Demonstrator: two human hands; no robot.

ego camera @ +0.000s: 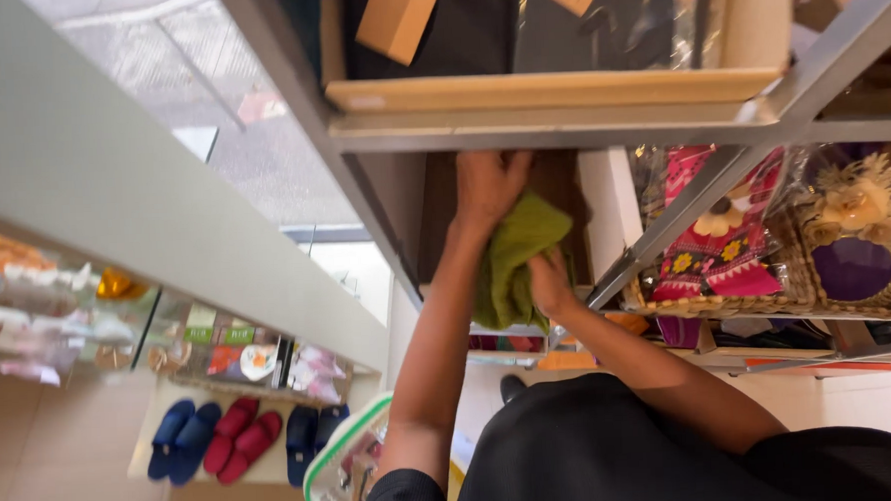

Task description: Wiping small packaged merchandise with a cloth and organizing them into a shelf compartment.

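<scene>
Green cloth (514, 263) held between two hands inside a shelf compartment (563, 190).

Left hand (488, 187) pressed on top edge, fingers spread flat; right hand (550, 286) pinching lower fold, fingers closed on fabric.

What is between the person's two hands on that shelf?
A green cloth lies between them in the head view: the left hand presses its top, and the right hand grips its lower edge.
</scene>
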